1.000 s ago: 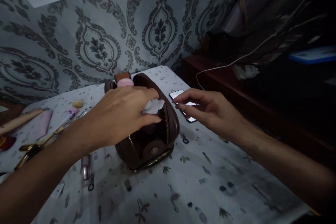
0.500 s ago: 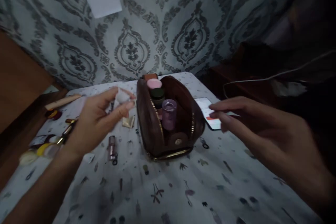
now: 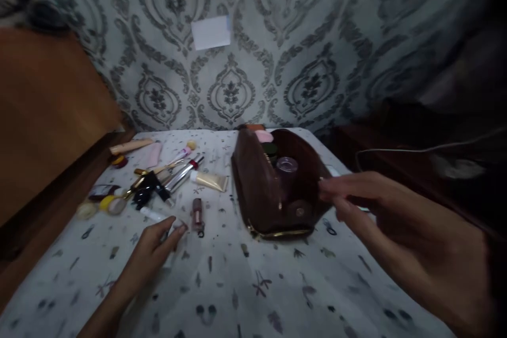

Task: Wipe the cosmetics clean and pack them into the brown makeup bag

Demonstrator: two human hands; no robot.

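Observation:
Low on the left, my left hand (image 3: 154, 245) is closed in a pinch on a small crumpled white tissue (image 3: 178, 225), partly hidden by the fingers. Just beyond it lies a white tube (image 3: 152, 215), and a small pinkish lip-gloss tube (image 3: 197, 214) is to its right. My right hand (image 3: 392, 232) has its fingertips at the right zipper edge of a brown toiletry bag (image 3: 257, 185), thumb on the outer side. The unzipped bag stands upright, holding a clear purple-tinted bottle (image 3: 287, 169), a dark-green-lidded jar (image 3: 270, 149) and a pink round item (image 3: 263, 136).
Several cosmetics lie at the left, among them a cream-coloured tube (image 3: 212, 180), a black item (image 3: 158, 186) and a yellow-banded jar (image 3: 113, 204). A phone (image 3: 332, 170) is partly hidden behind my right hand. A wooden panel (image 3: 47, 90) borders the left; a cable (image 3: 415, 145) hangs right.
The view has turned left, showing more cosmetics. My left hand has moved down and away from the bag with the tissue. My right hand has come to the bag's right edge.

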